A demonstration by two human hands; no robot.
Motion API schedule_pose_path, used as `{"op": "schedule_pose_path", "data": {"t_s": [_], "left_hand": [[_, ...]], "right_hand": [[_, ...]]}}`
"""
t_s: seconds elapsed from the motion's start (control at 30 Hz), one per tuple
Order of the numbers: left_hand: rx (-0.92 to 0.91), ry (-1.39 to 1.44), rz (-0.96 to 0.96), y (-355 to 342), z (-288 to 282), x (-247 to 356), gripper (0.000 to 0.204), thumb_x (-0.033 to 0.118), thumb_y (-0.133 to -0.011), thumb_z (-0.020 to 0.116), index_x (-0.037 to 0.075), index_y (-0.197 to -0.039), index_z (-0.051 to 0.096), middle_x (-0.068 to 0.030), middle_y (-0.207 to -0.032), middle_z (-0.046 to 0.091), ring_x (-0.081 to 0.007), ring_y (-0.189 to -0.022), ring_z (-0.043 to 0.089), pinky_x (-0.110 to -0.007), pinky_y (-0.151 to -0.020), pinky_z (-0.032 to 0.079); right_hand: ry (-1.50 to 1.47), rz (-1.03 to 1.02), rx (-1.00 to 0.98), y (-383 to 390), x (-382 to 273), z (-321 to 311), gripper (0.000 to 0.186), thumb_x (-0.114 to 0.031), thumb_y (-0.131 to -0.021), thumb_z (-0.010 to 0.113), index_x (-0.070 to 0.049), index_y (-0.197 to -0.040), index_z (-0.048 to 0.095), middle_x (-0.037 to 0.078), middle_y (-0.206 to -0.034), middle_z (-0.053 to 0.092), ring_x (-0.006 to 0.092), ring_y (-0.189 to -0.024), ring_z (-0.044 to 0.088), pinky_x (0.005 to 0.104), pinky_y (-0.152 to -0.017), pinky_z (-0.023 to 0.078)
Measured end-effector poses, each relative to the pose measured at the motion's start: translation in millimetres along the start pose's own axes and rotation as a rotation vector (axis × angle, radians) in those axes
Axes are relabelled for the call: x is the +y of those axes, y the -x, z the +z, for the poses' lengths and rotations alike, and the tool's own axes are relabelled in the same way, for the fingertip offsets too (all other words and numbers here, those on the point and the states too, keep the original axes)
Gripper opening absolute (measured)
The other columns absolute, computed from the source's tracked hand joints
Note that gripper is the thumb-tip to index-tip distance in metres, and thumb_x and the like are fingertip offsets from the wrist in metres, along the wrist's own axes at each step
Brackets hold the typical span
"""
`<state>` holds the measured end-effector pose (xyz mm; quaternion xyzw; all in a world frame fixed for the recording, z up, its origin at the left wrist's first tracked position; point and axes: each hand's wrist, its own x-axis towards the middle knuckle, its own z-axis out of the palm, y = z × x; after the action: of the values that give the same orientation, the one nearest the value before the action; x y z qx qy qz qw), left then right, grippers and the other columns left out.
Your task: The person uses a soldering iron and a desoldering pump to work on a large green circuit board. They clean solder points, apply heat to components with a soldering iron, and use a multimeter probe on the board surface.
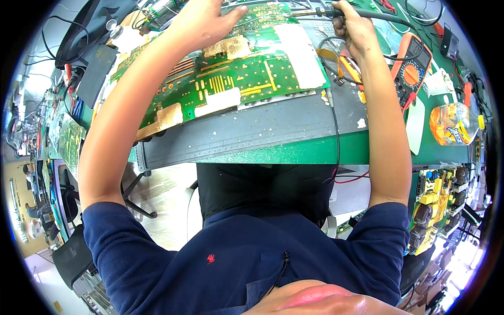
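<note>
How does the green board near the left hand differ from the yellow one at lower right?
The green board lies on a gray surface; the yellow board appears beyond the green bench. The green board looks mostly flat, with white and tan patches; the yellow board carries bulky yellow and dark parts. Both look like circuit boards.

Pale floor point(169, 207) and black chair point(75, 256)

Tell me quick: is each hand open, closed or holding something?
Left hand: partly cropped, over the green rectangular circuit board; open or closed can't be told.
Right hand: closed, holding a slim black-handled metal tool.
</note>
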<state>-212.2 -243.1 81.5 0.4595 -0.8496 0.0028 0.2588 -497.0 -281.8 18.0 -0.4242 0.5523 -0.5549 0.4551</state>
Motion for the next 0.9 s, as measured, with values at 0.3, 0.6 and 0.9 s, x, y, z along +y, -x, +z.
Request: {"op": "schedule_pose_path", "data": {"t_s": [0.3,0.6,0.9], "left_hand": [[0.03,-0.158,-0.072,94.3,-92.9,-8.3,0.028,0.018,-0.093,0.059,0.004,-0.116,0.059,-0.0115,-0.114,0.062,-0.0216,-0.11,0.058,-0.031,-0.096,0.041],[0.086,0.024,-0.628,245.0,-139.7,-115.9,0.022,0.011,-0.092,0.056,0.001,-0.111,0.06,-0.0122,-0.105,0.066,-0.0192,-0.095,0.063,-0.032,-0.085,0.048],[-0.065,-0.039,-0.719,283.5,-114.6,-146.0,0.033,0.028,-0.086,0.065,0.004,-0.109,0.065,-0.0141,-0.098,0.069,-0.0236,-0.085,0.067,-0.033,-0.078,0.052]], "right_hand": [[-0.105,-0.068,-0.062,-11.4,12.3,-17.0,0.025,-0.024,-0.087,0.065,0.0,-0.094,0.064,0.002,-0.066,0.054,0.008,-0.056,0.049,0.0219,-0.05,0.035],[0.005,-0.038,-0.056,-16.4,11.1,-7.9,0.025,-0.034,-0.088,0.065,-0.009,-0.093,0.063,-0.002,-0.061,0.045,0.0085,-0.052,0.038,0.0245,-0.05,0.028],[-0.146,0.019,-0.113,-28.4,18.2,-21.9,0.025,-0.029,-0.09,0.064,-0.006,-0.1,0.064,0.001,-0.065,0.055,0.008,-0.052,0.048,0.0221,-0.048,0.037]]}}
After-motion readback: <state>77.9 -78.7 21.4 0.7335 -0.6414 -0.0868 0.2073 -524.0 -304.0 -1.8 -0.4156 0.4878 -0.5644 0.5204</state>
